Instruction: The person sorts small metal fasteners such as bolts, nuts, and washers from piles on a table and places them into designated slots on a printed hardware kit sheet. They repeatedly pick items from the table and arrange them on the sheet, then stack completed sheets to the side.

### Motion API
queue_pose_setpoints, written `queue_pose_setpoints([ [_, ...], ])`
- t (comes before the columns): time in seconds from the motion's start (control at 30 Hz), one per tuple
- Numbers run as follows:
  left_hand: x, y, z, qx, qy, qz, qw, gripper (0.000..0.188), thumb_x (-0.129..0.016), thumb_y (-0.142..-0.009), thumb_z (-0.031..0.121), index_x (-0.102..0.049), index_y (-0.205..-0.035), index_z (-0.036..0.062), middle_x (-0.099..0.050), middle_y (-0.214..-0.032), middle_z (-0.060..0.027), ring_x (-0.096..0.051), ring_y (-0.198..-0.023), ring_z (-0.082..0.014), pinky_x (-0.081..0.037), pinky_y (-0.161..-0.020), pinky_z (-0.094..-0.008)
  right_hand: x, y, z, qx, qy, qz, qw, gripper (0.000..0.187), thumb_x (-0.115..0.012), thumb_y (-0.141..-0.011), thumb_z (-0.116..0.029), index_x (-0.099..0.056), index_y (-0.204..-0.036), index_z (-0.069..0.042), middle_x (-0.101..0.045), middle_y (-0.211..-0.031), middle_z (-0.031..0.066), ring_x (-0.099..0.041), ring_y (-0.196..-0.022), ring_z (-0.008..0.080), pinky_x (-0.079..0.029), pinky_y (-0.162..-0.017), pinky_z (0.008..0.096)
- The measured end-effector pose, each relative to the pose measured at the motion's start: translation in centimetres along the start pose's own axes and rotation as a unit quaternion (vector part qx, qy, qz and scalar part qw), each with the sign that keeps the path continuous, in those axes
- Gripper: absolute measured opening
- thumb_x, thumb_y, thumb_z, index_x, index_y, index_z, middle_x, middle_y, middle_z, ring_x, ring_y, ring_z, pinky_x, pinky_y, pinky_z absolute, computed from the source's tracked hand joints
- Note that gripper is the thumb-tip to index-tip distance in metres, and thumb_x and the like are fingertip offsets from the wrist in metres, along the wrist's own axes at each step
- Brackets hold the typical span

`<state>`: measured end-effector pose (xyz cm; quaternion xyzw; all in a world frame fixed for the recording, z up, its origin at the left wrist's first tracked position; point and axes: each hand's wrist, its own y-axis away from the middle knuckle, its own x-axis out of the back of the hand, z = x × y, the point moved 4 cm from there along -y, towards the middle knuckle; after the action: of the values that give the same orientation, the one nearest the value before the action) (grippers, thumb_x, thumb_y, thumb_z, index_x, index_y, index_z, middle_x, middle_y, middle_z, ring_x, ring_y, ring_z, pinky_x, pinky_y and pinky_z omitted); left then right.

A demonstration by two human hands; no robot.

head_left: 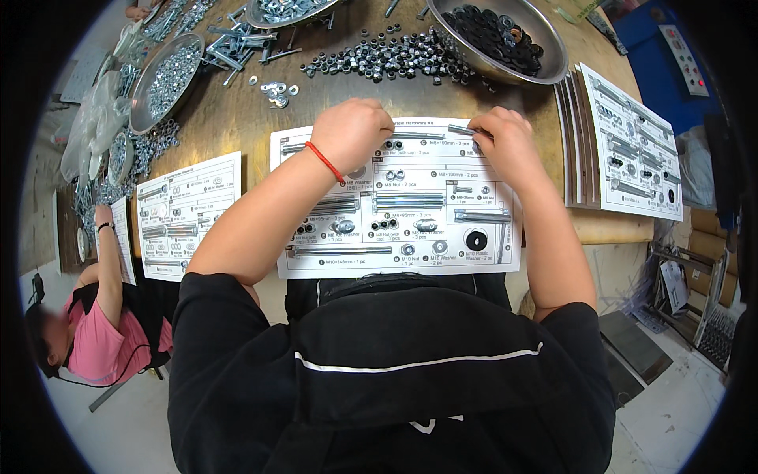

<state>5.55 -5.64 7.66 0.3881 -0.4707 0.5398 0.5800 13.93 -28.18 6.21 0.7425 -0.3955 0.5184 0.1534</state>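
A white printed hardware card (410, 267) lies in front of me, with pictured outlines and metal parts on it. My left hand (351, 134), a red string around its wrist, rests over the card's upper left with curled fingers. Whatever those fingers hold is hidden; the end of a long silver bolt (418, 136) lies beside their tips. At the upper right, my right hand (505, 138) pinches a short silver bolt (460, 129) between thumb and fingers. Lower on the card are silver bolts (409, 201) and a black plastic washer (476, 239).
Beyond the card lie loose cap nuts (387, 59) and several washers (276, 93). A steel bowl (545, 75) holds black washers; another bowl (142, 110) holds small parts. More cards (237, 170) flank mine, with a card stack (632, 142) at right. A co-worker in pink (99, 336) works at left.
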Motion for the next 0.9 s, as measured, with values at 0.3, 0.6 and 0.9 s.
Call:
queue_pose_setpoints([
  [0.3, -0.3, 0.1, -0.2, 0.006, 0.011, 0.007, 1.000, 0.011, -0.065, -0.082, 0.019, -0.075, -0.081, 0.0136, -0.068, -0.089, -0.0032, -0.064, -0.085, -0.0263, -0.053, -0.073, -0.0379, 0.1, 0.1, -0.4, 0.031, -0.024, -0.008, 0.999, 0.010, -0.068, -0.080, -0.008, -0.072, -0.089, -0.009, -0.064, -0.088, 0.0056, -0.058, -0.096, 0.0269, -0.041, -0.088, 0.0391],
  [0.6, -0.7, -0.1, -0.2, -0.005, -0.008, -0.020, 1.000, 0.012, -0.065, -0.082, 0.019, -0.075, -0.082, 0.0121, -0.068, -0.088, -0.0054, -0.064, -0.085, -0.0271, -0.053, -0.073, -0.0381, -0.3, 0.0, -0.2, 0.042, -0.024, -0.010, 0.999, 0.010, -0.066, -0.081, -0.014, -0.073, -0.087, -0.010, -0.063, -0.087, 0.0044, -0.057, -0.095, 0.0257, -0.040, -0.086, 0.0401],
  [0.9, 3.5, -4.0, -2.2, 0.030, 0.097, 0.016, 0.995, 0.021, -0.067, -0.084, 0.027, -0.073, -0.092, 0.0080, -0.068, -0.090, -0.0124, -0.064, -0.089, -0.0323, -0.051, -0.077, -0.0406, 2.8, 3.0, 0.6, 0.006, -0.105, 0.135, 0.985, 0.014, -0.068, -0.079, -0.009, -0.067, -0.092, -0.004, -0.063, -0.086, 0.0113, -0.057, -0.086, 0.0308, -0.044, -0.080, 0.0410],
])
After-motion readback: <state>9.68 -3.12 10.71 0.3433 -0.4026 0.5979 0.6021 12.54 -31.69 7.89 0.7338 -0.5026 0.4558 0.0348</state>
